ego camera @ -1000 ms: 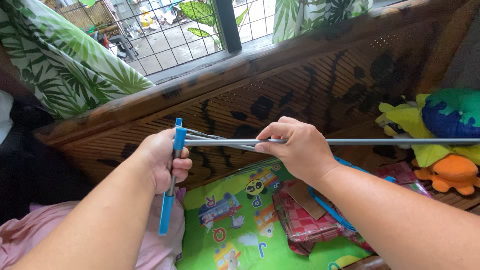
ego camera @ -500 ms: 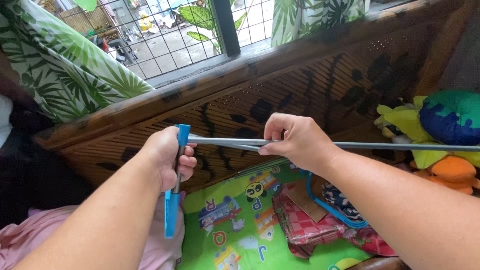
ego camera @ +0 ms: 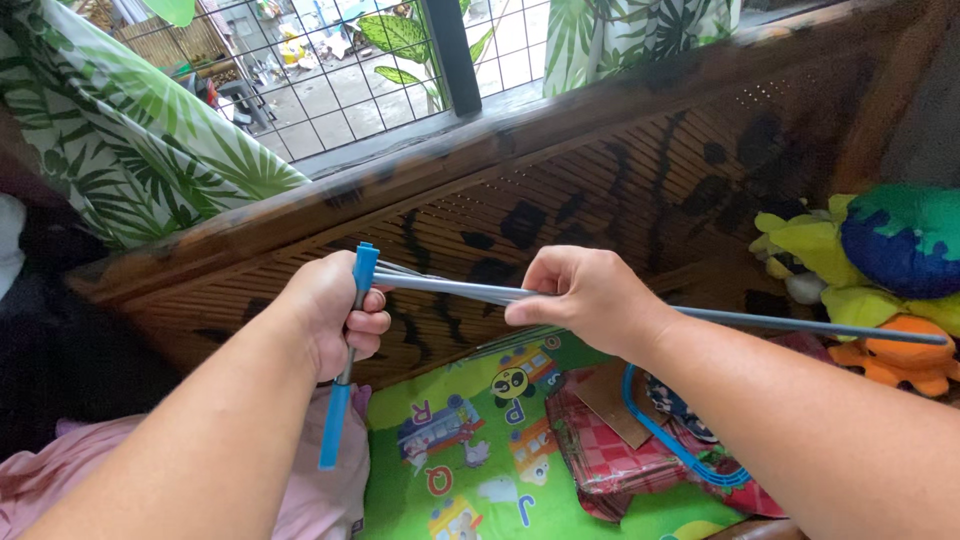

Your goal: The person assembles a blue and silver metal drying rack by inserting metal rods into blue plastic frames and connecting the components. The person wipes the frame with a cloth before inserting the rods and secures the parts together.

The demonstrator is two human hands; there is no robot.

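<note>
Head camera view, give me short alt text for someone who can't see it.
Left hand grips an upright blue rod while the right hand pinches thin grey rods joined to its top, above a green play mat.

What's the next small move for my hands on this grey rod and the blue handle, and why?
Probably ease the right hand along the grey rod toward the left hand. The left hand grips the blue handle upright, and the rod's end meets the handle near its top.

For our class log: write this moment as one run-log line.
left hand: grips blue-handled tool | right hand: pinches grey rods | below: play mat
</note>
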